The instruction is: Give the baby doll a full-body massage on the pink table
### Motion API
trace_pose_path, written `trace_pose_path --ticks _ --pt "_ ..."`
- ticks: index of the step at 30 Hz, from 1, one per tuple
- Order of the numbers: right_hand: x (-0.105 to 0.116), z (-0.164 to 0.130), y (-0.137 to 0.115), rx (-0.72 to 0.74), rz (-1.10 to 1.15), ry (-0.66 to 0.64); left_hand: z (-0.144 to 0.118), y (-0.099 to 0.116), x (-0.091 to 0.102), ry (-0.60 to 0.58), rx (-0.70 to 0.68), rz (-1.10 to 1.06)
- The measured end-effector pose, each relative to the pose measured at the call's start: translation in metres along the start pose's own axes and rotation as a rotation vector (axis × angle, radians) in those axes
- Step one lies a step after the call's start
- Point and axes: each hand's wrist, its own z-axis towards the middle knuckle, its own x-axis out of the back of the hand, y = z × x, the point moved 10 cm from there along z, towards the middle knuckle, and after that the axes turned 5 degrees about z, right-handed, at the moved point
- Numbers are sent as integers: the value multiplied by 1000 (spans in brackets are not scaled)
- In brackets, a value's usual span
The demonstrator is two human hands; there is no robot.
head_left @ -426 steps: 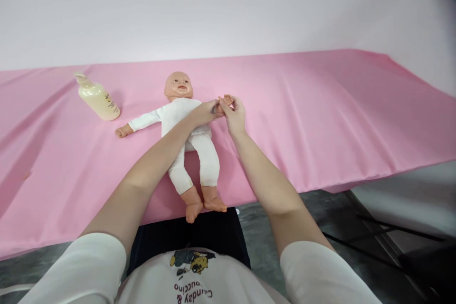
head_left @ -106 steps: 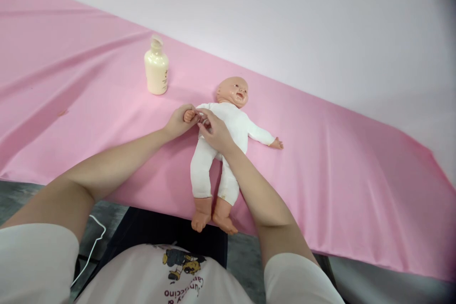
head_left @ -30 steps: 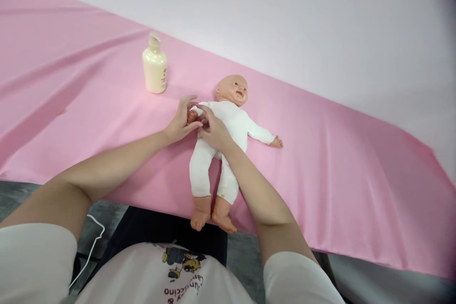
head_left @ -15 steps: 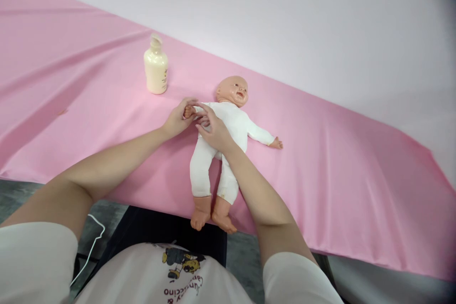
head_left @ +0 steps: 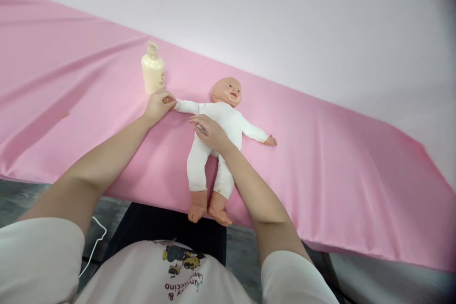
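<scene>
Cream pump bottle (head_left: 152, 72), upright on pink-draped tabletop (head_left: 335, 166), small dark print (head_left: 161, 78) on its side. Drape creased at left, soft folds at right, small orange-brown mark (head_left: 65, 115) near left end. Plain white backdrop (head_left: 285, 19) behind. Below: mottled grey floor (head_left: 242, 244), bent white cable (head_left: 105, 232) lower left, pale panel (head_left: 381, 280) lower right.

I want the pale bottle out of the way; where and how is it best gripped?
The bottle is probably best gripped around its broad body, below the narrower neck, coming from the left of the picture: it stands upright, and the left hand, holding the doll's hand, overlaps its base in view.
</scene>
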Motion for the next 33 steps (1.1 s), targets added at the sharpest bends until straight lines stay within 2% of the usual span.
trace_pose_path --ticks 4,8,12,14,19,21,23,26,28,31,33 --pt "-7 -24 -17 62 -80 -65 4 -10 1 -20 -27 90" --pt "-14 -59 -32 48 -143 -184 5 -13 -4 -48 -60 161" --pt "-28 -87 -52 27 -228 -436 6 -16 -3 -32 -39 188" --pt "-32 -94 -58 9 -271 -505 5 -17 -1 -19 -35 201" --pt "-39 -100 -71 48 -276 -564 4 -18 -1 16 -42 261" --pt "-39 -100 -72 64 -260 -561 2 -9 1 44 -60 261" --pt "-36 -99 -71 63 -243 -532 -4 14 2 65 -124 231" --pt "-26 -94 -68 63 -191 -432 -30 71 -1 3 -286 105" --pt "-15 -90 -67 91 -126 -318 -58 113 -2 -51 -387 -31" --pt "1 -87 -63 132 -25 -131 -108 164 6 -63 -556 -227" --pt "7 -88 -59 124 1 -45 -147 200 4 -135 -811 -269"
